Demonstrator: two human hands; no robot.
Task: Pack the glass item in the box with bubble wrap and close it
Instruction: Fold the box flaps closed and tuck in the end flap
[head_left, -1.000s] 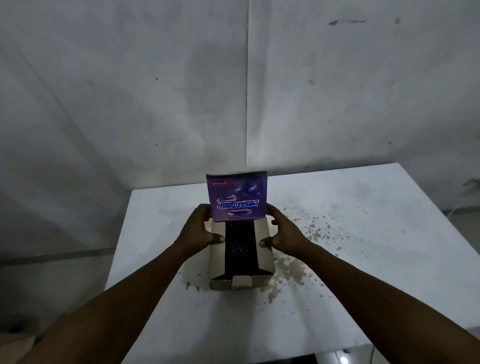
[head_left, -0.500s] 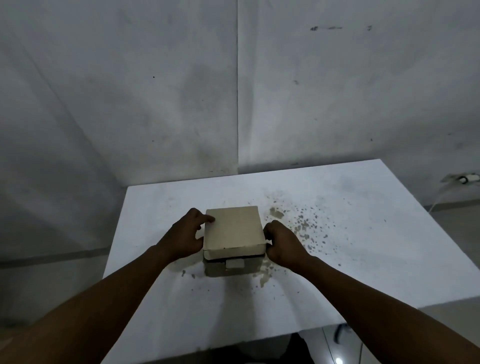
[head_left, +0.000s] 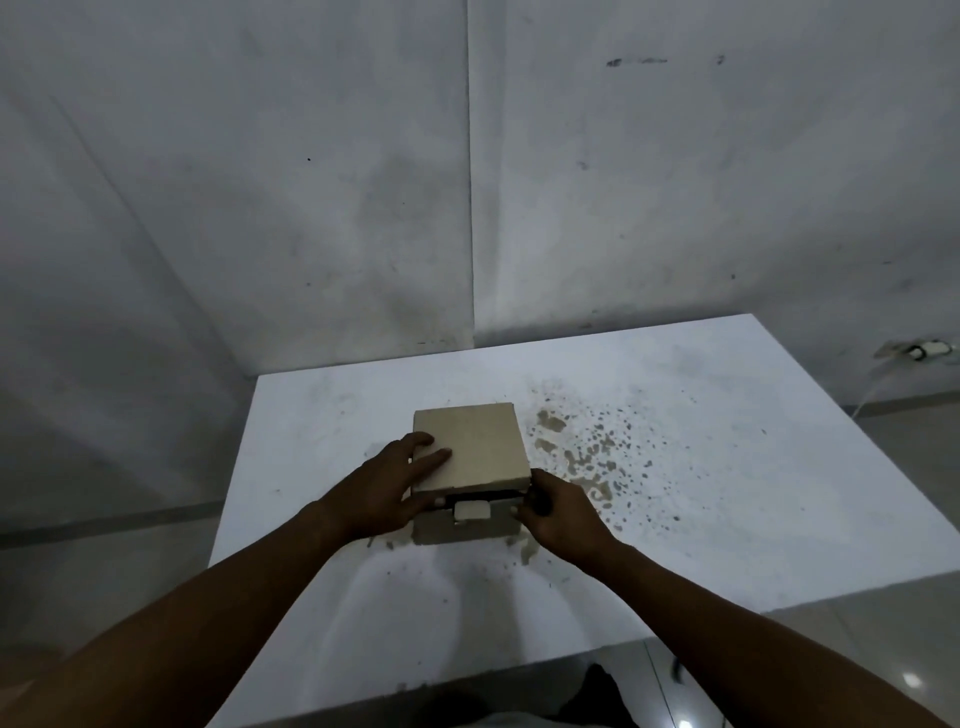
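Note:
A small brown cardboard box (head_left: 470, 447) stands in the middle of the white table (head_left: 727, 493). Its lid is folded down over the top, with a thin dark gap left along the near edge and a pale tab (head_left: 471, 510) sticking out of the front wall. My left hand (head_left: 397, 486) lies on the lid's near left corner, fingers spread flat on the cardboard. My right hand (head_left: 558, 512) grips the box's near right corner, fingers curled at the lid's edge. The glass item and the bubble wrap are hidden inside.
Brown stains and specks (head_left: 587, 457) cover the table to the right of the box. Grey walls (head_left: 311, 208) meet in a corner right behind the table. A white plug and cable (head_left: 924, 351) sit at the far right wall. The table's near edge lies close below my arms.
The purple printed lid that stood upright has been folded down over the box. My left hand has moved from the box's side onto the lid, and my right hand has shifted to the near corner.

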